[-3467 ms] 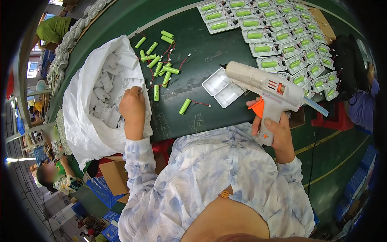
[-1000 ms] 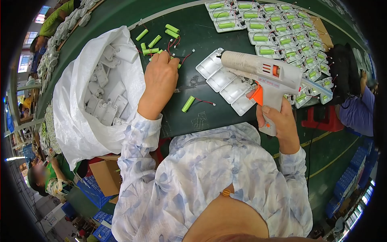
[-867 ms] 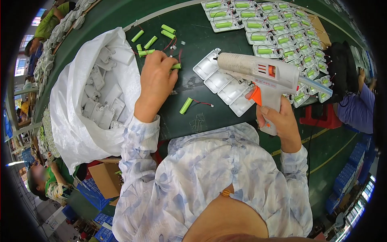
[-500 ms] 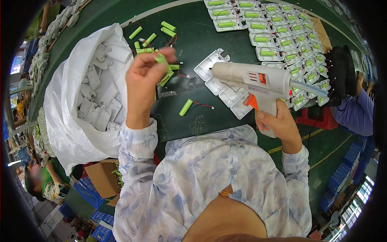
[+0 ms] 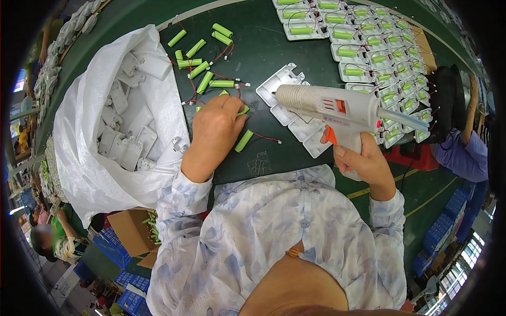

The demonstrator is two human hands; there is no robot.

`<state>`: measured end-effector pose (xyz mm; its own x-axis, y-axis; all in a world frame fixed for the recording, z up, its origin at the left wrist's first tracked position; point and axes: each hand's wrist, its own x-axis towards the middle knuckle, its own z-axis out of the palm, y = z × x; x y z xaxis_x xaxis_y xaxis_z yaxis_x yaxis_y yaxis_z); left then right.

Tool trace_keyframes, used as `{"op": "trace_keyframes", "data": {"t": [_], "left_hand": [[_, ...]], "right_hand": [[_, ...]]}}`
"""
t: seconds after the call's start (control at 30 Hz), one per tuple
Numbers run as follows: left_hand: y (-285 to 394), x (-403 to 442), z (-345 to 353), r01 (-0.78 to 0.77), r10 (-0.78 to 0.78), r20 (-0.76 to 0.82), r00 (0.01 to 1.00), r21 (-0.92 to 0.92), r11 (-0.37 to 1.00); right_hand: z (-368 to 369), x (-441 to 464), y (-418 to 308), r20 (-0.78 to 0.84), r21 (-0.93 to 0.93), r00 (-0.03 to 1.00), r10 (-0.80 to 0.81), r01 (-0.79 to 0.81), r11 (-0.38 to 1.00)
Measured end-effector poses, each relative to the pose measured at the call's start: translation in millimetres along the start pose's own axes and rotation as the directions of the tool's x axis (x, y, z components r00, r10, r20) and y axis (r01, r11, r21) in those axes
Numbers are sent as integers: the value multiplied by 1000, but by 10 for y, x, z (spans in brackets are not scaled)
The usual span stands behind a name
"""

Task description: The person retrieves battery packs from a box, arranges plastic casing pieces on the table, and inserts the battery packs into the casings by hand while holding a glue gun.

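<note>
My right hand point(image 5: 363, 160) is wrapped round the handle of a white hot glue gun point(image 5: 327, 100), with fingers by its orange trigger. The nozzle points left, above some empty white plastic housings point(image 5: 305, 129), and a clear glue stick point(image 5: 403, 119) sticks out of its back. My left hand point(image 5: 213, 129) is low over the table, fingers curled on a green cylindrical battery point(image 5: 243, 110) whose end shows at the fingertips. Just beyond it lie several loose green batteries point(image 5: 203, 83) with red and black wires. A single battery point(image 5: 244, 141) rests to the right of that hand.
A white woven sack point(image 5: 79, 142) full of white plastic housings point(image 5: 126, 147) stands on the left. At the back right, rows of housings with batteries point(image 5: 353, 71) cover the green table point(image 5: 253, 42). A cardboard box point(image 5: 132, 231) sits lower left. Other people are at both sides.
My left hand has come down and slightly right, from holding a battery raised to the tabletop beside the loose batteries. The glue gun has hardly moved.
</note>
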<state>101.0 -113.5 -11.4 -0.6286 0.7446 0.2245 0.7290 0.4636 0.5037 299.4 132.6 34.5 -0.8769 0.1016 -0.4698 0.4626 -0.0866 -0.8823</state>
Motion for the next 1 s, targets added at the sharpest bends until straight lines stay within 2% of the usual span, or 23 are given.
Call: {"op": "trace_keyframes", "data": {"t": [0.17, 0.27, 0.47, 0.57, 0.67, 0.77, 0.87, 1.0], "left_hand": [[-5, -10, 100, 140, -156, -75, 985, -180, 974], [44, -18, 82, 170, -181, -53, 982, -164, 972], [73, -6, 118, 30, -30, -78, 996, 2, 1000], [156, 68, 33, 3, -4, 20, 1000, 69, 998], [54, 148, 42, -60, 59, -39, 998, -25, 998], [155, 365, -67, -53, 47, -60, 997, -104, 993], [251, 575, 41, -106, 97, -87, 992, -106, 989], [271, 720, 309, -186, 185, -126, 975, 8, 983]], "right_hand": [[8, 4, -17, -28, 11, 999, -21, 22, 1000], [-9, 4, -34, -37, 50, 999, -17, 19, 999], [-72, -11, 102, -21, 52, 999, -43, 44, 998], [-19, -35, 37, -40, 95, 997, -68, 71, 993], [-13, -46, 38, -39, 122, 995, -92, 96, 988], [-14, -52, 48, -34, 160, 992, -118, 122, 980], [9, -63, 98, -64, 195, 988, -140, 150, 969], [-2, -109, 164, -78, 221, 990, -117, 131, 966]]}}
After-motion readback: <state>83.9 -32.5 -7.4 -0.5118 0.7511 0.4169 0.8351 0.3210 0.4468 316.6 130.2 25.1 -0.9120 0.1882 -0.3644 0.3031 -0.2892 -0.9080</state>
